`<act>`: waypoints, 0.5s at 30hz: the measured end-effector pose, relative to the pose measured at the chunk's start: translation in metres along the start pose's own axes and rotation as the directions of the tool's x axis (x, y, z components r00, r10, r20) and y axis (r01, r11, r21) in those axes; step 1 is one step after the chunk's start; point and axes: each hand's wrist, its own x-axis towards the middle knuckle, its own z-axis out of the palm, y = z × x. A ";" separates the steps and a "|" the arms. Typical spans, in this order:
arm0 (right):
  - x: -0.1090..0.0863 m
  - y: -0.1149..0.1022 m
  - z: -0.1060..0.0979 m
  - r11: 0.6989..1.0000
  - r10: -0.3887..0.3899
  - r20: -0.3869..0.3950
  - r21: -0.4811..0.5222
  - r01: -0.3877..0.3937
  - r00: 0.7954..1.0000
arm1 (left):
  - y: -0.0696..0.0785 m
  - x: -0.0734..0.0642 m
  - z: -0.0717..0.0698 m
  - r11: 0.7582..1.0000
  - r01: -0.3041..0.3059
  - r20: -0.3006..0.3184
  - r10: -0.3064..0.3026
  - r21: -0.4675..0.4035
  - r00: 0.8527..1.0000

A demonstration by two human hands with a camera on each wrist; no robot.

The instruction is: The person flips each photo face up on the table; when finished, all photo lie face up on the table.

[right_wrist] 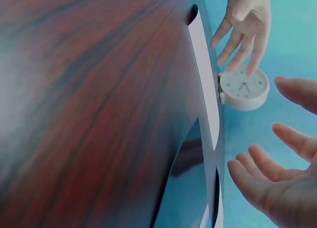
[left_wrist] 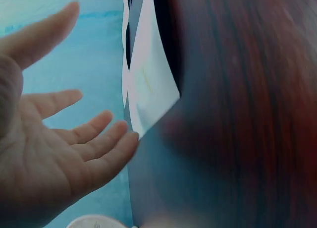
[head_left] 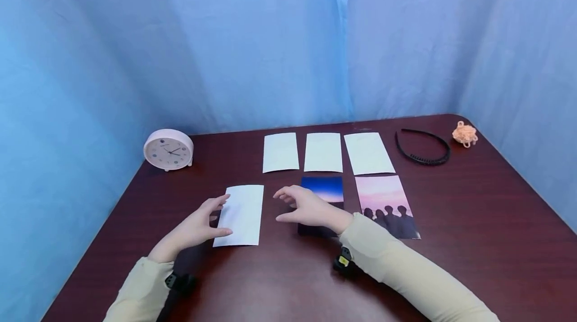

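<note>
Nearest the person, two cream cloth sleeves (head_left: 405, 267) are lying over the dark red-brown wooden table (head_left: 288, 282). The left hand (head_left: 204, 220) is hovering over the left side of a plain white rectangular paper card (head_left: 245, 217), thumb and fingers spreading apart; the right hand (head_left: 311, 208) is hanging empty to the card's right, its thumb also standing apart from its bent fingers. The card is lying between them on the left part of the table, its long axis running away from the person, its far end leaning slightly right in the head view. The head view is showing the backs of the hands, while the wrist views are showing their palms, and the right wrist view is revealing one end of the card curling up. Partly behind the right hand, a blue-to-black sunset picture card (head_left: 322, 189) is lying lengthwise, and right of it a pink picture card with dark silhouettes (head_left: 383, 192). Farther off, three plain white cards (head_left: 323, 151) are forming a row. Only the head view is showing the black toothed headband (head_left: 425, 161) and peach yarn bundle (head_left: 465, 134). A round white clock (head_left: 168, 151) is standing at far left, before pale blue curtains (head_left: 270, 51).
</note>
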 end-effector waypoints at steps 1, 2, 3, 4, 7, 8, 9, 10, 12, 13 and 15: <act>0.003 -0.001 0.002 1.000 0.001 0.007 -0.002 -0.001 1.000 | -0.001 -0.001 -0.001 1.000 -0.002 0.013 0.002 0.015 1.000; 0.006 -0.003 0.003 1.000 0.003 0.015 -0.002 -0.003 1.000 | -0.003 -0.002 -0.003 1.000 -0.004 0.023 0.004 0.028 1.000; 0.008 -0.004 0.005 1.000 0.010 0.023 -0.001 -0.010 1.000 | -0.004 -0.003 -0.004 0.999 -0.015 0.035 0.013 0.050 0.999; 0.011 -0.005 0.007 1.000 0.012 0.030 -0.005 -0.012 0.999 | -0.004 -0.003 -0.004 0.998 -0.019 0.046 0.016 0.066 0.999; 0.018 -0.007 0.013 0.999 0.031 0.057 -0.032 -0.029 0.998 | -0.006 -0.003 -0.004 0.995 -0.019 0.084 0.011 0.096 0.996; 0.020 -0.008 0.015 0.998 0.037 0.070 -0.051 -0.033 0.997 | -0.007 -0.003 -0.004 0.995 -0.010 0.100 0.000 0.099 0.995; 0.022 -0.009 0.017 0.997 0.043 0.085 -0.075 -0.037 0.995 | -0.007 -0.003 -0.003 0.995 -0.001 0.115 -0.011 0.099 0.993; 0.023 -0.010 0.019 0.994 0.047 0.099 -0.098 -0.037 0.994 | -0.007 -0.003 -0.002 0.995 0.012 0.129 -0.025 0.097 0.991; 0.026 -0.012 0.023 0.989 0.049 0.126 -0.145 -0.031 0.991 | -0.008 -0.004 0.000 0.995 0.030 0.156 -0.045 0.098 0.987; 0.027 -0.012 0.025 0.985 0.050 0.137 -0.169 -0.027 0.989 | -0.008 -0.005 0.002 0.994 0.033 0.167 -0.049 0.101 0.985; 0.029 -0.014 0.028 0.976 0.062 0.158 -0.215 -0.027 0.985 | -0.008 -0.005 0.004 0.994 0.036 0.181 -0.055 0.105 0.982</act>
